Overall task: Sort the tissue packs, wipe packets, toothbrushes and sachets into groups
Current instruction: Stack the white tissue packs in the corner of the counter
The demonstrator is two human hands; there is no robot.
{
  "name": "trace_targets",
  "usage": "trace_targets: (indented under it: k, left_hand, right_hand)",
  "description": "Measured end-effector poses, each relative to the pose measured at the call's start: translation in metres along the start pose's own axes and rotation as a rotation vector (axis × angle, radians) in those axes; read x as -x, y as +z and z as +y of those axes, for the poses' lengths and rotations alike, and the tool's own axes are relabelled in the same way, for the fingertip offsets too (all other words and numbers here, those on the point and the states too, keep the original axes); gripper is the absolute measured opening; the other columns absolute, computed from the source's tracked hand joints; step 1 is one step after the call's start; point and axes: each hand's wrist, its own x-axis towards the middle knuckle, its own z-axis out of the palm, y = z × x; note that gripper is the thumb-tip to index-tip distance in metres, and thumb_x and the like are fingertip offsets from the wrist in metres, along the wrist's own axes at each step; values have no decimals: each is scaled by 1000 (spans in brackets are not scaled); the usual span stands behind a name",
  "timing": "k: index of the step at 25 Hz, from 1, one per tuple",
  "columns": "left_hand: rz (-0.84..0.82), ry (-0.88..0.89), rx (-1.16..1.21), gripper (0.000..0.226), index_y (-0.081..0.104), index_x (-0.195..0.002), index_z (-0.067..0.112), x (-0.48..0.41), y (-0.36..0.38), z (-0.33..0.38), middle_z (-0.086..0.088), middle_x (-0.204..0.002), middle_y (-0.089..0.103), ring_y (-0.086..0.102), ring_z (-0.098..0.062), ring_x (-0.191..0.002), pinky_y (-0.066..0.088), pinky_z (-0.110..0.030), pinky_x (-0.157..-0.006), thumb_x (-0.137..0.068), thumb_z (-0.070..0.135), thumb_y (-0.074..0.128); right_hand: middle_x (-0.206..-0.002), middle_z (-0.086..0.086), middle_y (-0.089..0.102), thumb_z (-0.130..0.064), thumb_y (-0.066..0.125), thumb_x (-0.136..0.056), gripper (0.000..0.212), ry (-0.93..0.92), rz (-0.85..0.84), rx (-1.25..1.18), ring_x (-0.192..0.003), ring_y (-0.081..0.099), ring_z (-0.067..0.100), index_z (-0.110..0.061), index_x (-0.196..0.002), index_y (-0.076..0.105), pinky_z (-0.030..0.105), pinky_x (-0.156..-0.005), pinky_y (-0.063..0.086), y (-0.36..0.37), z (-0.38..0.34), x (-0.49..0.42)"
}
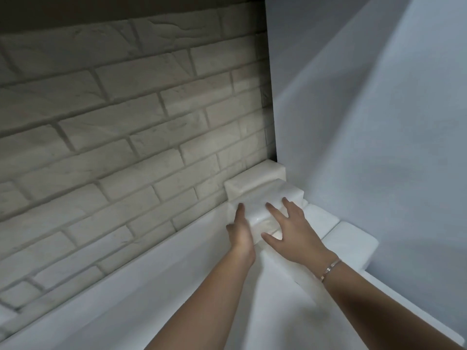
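Note:
A white tissue pack lies in the far corner of the white surface. My left hand presses flat against its left side with straight fingers. On top of it rests my right hand, fingers spread and thumb at the pack's near end. Another white tissue pack sits behind it against the brick wall. More white packs lie in a row to the right along the side wall. No toothbrushes, wipe packets or sachets are in view.
A pale brick wall runs along the back of the surface. A plain white wall closes the right side and meets the brick wall at the corner. A bracelet is on my right wrist.

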Motion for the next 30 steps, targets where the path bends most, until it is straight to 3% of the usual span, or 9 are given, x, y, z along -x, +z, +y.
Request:
trace_targets:
  k: [2, 4, 9, 13, 15, 18, 23, 26, 30]
  left_hand:
    - [-32, -44, 0, 122, 34, -157, 35, 16, 15, 13, 4, -160, 43, 44, -23, -145, 29, -47, -122, -57, 102, 50]
    - [-51, -51, 22, 99, 20, -163, 29, 24, 31, 21, 4, -168, 24, 23, -19, -155, 16, -41, -126, -86, 89, 31]
    - [55, -13, -135, 108, 8, -164, 19, -1, 64, 21, -13, -171, 13, 15, -37, -156, 15, -56, -125, -84, 89, 25]
    - [37, -122, -239, 106, -1, -163, 31, -10, 69, 21, -4, -172, 12, 20, -32, -155, 16, -54, -126, -83, 91, 30]
    - [3, -149, -306, 105, 3, -163, 34, -10, 66, 23, -1, -170, 19, 27, -30, -152, 21, -53, -124, -80, 93, 31]
    - [-42, -160, -402, 88, 28, -159, 31, -6, 53, 33, 0, -155, 44, 44, -29, -137, 35, -54, -116, -88, 84, 31]
    - [-67, -33, -490, 52, 60, -123, 26, 22, 33, 50, 1, -120, 62, 59, -28, -108, 51, -47, -98, -86, 61, 48]
    - [-97, 44, -533, 24, 57, -103, 25, 48, 7, 59, 1, -103, 61, 60, -26, -99, 48, -38, -83, -95, 47, 54]
    - [-121, 133, -635, 22, 64, -106, 22, 72, -51, 70, -1, -112, 68, 63, -23, -89, 46, -34, -76, -97, 40, 56]
  right_hand:
    - [-171, 14, 8, -67, 53, -92, 82, 9, -9, 2, -158, 6, 31, -35, -162, 25, 40, -127, 21, 1, 6, -10]
    - [-171, 13, 8, -65, 51, -93, 80, 33, -21, 20, -159, 6, 29, -35, -162, 24, 39, -127, 20, 0, 14, -21]
    - [-169, 12, 20, -46, 61, -96, 70, 95, -45, 29, -154, 22, 29, -35, -159, 34, 33, -123, 25, -13, 42, -52]
    - [-169, 6, 23, -40, 64, -94, 66, 142, -76, -20, -154, 24, 25, -41, -155, 40, 30, -122, 26, -13, 53, -61]
    - [-168, 6, 25, -36, 65, -93, 65, 165, -84, -33, -153, 26, 25, -41, -154, 42, 31, -122, 27, -14, 53, -63]
    - [-163, 2, 31, -21, 61, -87, 67, 200, -118, -45, -148, 34, 25, -44, -148, 46, 40, -117, 38, -20, 54, -65]
    - [-137, 3, 44, -11, 46, -82, 63, 266, -192, 16, -123, 51, 30, -43, -135, 50, 46, -99, 51, -34, 42, -76]
    - [-128, 7, 47, -12, 42, -82, 60, 278, -221, 105, -113, 55, 34, -41, -134, 46, 50, -99, 51, -38, 34, -81]
    - [-136, 8, 48, -19, 44, -74, 70, 287, -267, 106, -117, 54, 36, -39, -141, 42, 50, -102, 50, -43, 26, -76]
